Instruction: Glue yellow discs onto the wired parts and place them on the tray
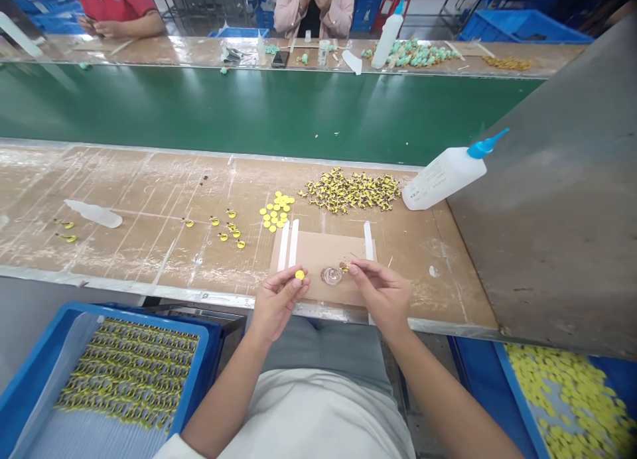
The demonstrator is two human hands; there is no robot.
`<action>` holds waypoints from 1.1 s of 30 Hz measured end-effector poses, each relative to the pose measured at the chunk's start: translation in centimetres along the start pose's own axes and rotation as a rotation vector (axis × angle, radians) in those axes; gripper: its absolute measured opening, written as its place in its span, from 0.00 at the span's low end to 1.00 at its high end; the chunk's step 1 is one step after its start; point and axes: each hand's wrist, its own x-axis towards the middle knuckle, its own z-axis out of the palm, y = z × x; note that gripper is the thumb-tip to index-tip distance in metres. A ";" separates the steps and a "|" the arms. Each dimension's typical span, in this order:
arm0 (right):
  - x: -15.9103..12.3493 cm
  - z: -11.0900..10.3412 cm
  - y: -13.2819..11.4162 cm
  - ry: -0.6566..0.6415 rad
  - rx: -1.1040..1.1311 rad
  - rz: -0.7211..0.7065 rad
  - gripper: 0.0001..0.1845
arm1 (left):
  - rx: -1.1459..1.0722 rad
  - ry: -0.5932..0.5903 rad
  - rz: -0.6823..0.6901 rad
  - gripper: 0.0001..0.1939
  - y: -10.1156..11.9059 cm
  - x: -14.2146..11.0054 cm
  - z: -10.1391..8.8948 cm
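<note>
Between the thumb and fingers of my left hand (279,298) is a small yellow disc (299,274). My right hand (383,293) pinches a tiny yellow-and-black figure (344,268) beside a small clear round dish (331,276); the figure's exact shape is too small to make out. The dish stands on a cardboard sheet (328,247) with white strips. Beyond the sheet lie a scatter of yellow discs (277,210) and a heap of small yellow-and-black figures (351,190).
A white bottle with a blue nozzle (442,178) leans against a metal panel (552,200). Several joined pieces (231,230) lie to the left. Blue crates with pieces (127,366) and yellow discs (577,399) flank me. Across a green belt (239,111), two people work.
</note>
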 end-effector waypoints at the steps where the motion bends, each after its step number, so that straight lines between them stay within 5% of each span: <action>1: -0.4 0.1 -0.5 0.005 0.042 0.043 0.08 | -0.006 0.001 -0.010 0.17 0.0 -0.3 0.2; 11: -3.3 2.1 -6.6 -0.031 0.214 -0.079 0.09 | -0.011 -0.113 -0.029 0.13 0.0 -3.2 2.9; 33: -3.6 2.5 -5.9 -0.063 0.082 -0.249 0.15 | 0.076 -0.074 0.070 0.13 0.3 -3.9 3.3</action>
